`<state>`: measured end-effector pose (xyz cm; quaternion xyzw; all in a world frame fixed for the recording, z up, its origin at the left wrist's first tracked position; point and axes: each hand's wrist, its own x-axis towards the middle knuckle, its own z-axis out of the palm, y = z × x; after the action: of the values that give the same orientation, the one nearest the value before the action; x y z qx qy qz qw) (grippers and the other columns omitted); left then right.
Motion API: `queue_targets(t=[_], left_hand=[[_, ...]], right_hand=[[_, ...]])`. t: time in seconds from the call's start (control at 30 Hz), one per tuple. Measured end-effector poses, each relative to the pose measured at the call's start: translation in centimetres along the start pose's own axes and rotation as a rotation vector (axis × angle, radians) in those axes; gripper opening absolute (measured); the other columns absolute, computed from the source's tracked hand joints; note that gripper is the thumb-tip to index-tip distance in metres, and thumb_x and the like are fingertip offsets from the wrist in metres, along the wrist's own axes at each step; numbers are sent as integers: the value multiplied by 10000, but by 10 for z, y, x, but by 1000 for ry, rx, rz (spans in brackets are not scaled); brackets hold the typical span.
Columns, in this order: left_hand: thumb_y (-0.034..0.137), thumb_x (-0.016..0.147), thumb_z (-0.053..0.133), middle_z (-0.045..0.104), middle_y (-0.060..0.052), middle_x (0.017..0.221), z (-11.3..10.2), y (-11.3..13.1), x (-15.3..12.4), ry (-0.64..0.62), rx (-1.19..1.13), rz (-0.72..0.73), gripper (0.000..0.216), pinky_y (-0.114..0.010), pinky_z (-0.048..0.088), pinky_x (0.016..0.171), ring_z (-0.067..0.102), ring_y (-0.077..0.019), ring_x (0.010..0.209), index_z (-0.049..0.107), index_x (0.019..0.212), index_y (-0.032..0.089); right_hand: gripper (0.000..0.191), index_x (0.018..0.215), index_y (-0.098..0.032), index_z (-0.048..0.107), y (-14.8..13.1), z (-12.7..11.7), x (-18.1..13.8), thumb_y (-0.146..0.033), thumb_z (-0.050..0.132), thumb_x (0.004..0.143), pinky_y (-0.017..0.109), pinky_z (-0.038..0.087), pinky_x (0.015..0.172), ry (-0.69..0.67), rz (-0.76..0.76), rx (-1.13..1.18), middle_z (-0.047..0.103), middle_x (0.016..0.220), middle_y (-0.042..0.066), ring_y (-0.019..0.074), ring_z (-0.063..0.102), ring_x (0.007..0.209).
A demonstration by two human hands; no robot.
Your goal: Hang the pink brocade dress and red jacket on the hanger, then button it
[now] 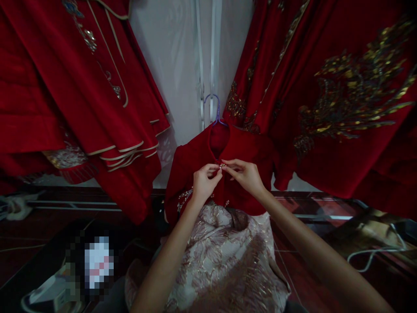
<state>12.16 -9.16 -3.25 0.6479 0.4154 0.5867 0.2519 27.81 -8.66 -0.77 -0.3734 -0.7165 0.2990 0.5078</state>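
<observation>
A short red jacket (249,145) hangs in front of me on a purple hanger (217,114), its collar facing up. Just below the V of its neckline is a small beaded fastening (222,166), light and shiny. My left hand (203,182) pinches it from the left, thumb against forefinger. From the right, my right hand (246,175) pinches the same spot, fingertips almost meeting those of the left. Exactly how the fastening's parts sit is hidden by the fingers. Silvery beadwork (184,200) trims the jacket's left side.
Pale pink and gold brocade (224,265) spreads below the jacket. Red garments (107,104) hang at left; others with gold embroidery (352,95) hang at right. Metal rack posts (199,52) stand behind. A white cord (371,256) lies at lower right, on a bag-like object.
</observation>
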Motion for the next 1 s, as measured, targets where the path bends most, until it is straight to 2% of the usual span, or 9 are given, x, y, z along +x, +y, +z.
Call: queue_targets(t=[0.13,0.27,0.6,0.83,1.0], left_hand=[[217,750,617,714,-45,870,0,0,3,13,54,19,134,-277,565,707,682,-151,762,658,875,191],[208,749,617,717,-48,875,0,-1,5,10,53,31,141,-277,569,705,684,-152,769,663,881,188],[220,722,648,724,-48,825,4,4,6,29,57,8,125,-292,586,666,688,-156,698,684,838,186],[208,727,636,717,-41,797,1,7,9,-54,116,66,87,-275,580,640,681,-148,667,672,803,185],[199,734,618,699,-21,758,-3,13,12,-129,163,109,69,-249,561,637,666,-133,658,657,790,188]], right_hand=[[334,1085,-256,676,1,0,0,-386,617,783,353,620,580,11,25,14,688,1045,21,196,688,706],[333,1082,-262,678,1,-2,2,-384,627,777,358,624,594,27,26,5,696,1019,22,187,686,674],[338,1057,-235,686,10,4,0,-371,660,748,338,619,695,91,18,172,686,976,35,175,675,796],[339,1041,-228,691,13,-3,0,-373,670,735,345,611,667,75,18,146,696,975,45,186,674,780],[369,1073,-204,670,11,-8,2,-348,674,733,382,584,751,-9,40,137,710,901,57,201,674,804]])
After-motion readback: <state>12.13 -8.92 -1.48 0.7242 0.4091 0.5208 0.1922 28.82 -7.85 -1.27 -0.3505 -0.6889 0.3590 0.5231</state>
